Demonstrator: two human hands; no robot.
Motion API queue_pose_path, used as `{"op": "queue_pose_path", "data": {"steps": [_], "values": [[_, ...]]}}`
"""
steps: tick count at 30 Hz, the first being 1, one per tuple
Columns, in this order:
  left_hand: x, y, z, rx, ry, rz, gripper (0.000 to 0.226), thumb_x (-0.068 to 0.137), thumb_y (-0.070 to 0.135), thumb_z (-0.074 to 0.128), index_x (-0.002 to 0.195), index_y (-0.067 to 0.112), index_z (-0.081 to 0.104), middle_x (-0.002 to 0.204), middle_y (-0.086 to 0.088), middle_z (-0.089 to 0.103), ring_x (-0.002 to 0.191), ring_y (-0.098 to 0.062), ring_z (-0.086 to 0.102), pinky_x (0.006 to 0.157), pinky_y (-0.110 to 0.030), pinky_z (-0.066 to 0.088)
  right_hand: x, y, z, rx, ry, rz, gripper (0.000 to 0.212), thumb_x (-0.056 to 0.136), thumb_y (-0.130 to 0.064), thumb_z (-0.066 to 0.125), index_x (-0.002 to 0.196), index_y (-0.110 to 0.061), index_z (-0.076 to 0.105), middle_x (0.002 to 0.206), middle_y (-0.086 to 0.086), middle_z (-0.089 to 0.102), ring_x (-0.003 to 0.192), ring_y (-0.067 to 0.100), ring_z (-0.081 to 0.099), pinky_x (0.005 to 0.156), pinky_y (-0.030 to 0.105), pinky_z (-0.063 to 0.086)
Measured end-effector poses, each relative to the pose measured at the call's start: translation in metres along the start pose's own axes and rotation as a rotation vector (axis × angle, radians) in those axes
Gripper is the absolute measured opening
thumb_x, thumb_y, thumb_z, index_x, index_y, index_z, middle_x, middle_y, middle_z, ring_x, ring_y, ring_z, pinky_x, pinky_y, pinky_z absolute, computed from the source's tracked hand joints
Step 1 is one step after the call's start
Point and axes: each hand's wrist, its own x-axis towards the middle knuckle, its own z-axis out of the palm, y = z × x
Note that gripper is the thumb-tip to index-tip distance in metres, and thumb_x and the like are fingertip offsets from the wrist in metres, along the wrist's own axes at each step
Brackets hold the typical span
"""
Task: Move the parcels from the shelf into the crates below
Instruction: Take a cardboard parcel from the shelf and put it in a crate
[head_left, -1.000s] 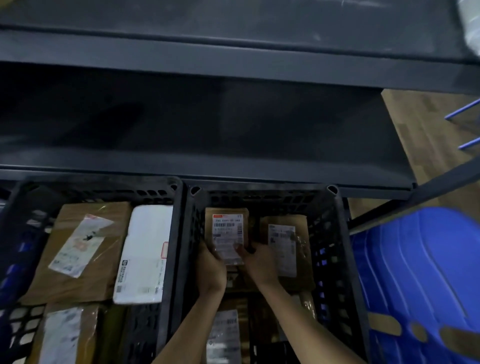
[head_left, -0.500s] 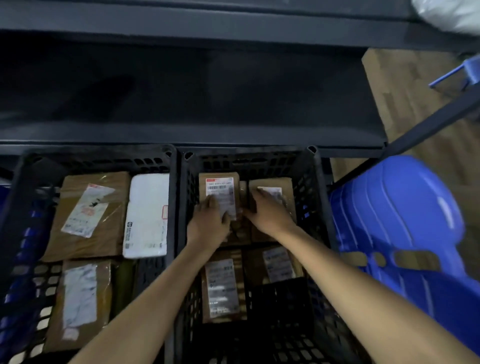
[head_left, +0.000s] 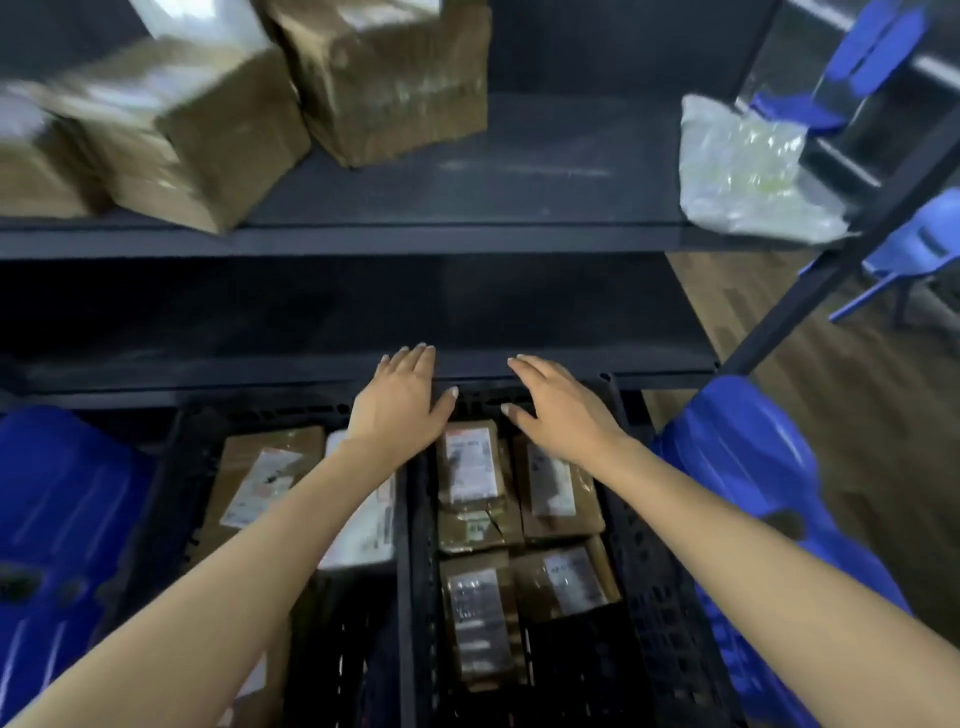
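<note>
Now, left hand (head_left: 402, 402): flat, fingers straight, empty, above far rim of black plastic crate (head_left: 644, 545).
Right hand (head_left: 561, 410): likewise flat and empty.
Brown labelled cardboard parcels (head_left: 470, 467): inside crate.

A: What is the shelf (head_left: 519, 171) made of?
B: Dark painted metal, matt, with some pale scuffs. The boxes (head_left: 395, 78) on it are brown cardboard, a little rough, with shiny tape.
A: And the bag (head_left: 748, 171)?
B: Clear plastic, crinkled and glossy.
A: The crates (head_left: 670, 597)?
B: Black plastic, matt, with lattice walls. The parcels (head_left: 470, 467) inside are brown paper with white paper labels and a glossy film. The chair (head_left: 753, 493) is smooth blue plastic, and the floor (head_left: 857, 415) looks like wood.
</note>
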Motion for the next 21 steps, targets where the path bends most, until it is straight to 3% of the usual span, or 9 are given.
{"op": "queue_pose_path", "data": {"steps": [9, 21], "values": [[0.001, -0.033, -0.128, 0.151, 0.321, 0.049, 0.062, 0.095, 0.043, 0.046, 0.144, 0.007, 0.035, 0.148, -0.008, 0.042, 0.140, -0.025, 0.033, 0.114, -0.036, 0.025, 0.043, -0.087, -0.093, -0.084, 0.305, -0.172, 0.059, 0.096, -0.038, 0.050, 0.147, -0.014, 0.033, 0.152, 0.000, 0.035, 0.141, 0.014, 0.028, 0.107, 0.029, 0.035], [0.012, -0.132, -0.205, 0.262, 0.458, -0.024, 0.066, 0.091, 0.031, 0.055, 0.145, 0.001, 0.031, 0.150, -0.014, 0.036, 0.141, -0.029, 0.028, 0.117, -0.039, 0.020, 0.124, -0.178, -0.121, -0.143, 0.301, -0.223, 0.073, 0.093, -0.044, 0.054, 0.149, -0.010, 0.023, 0.154, 0.005, 0.028, 0.142, 0.021, 0.024, 0.106, 0.036, 0.037]]}}
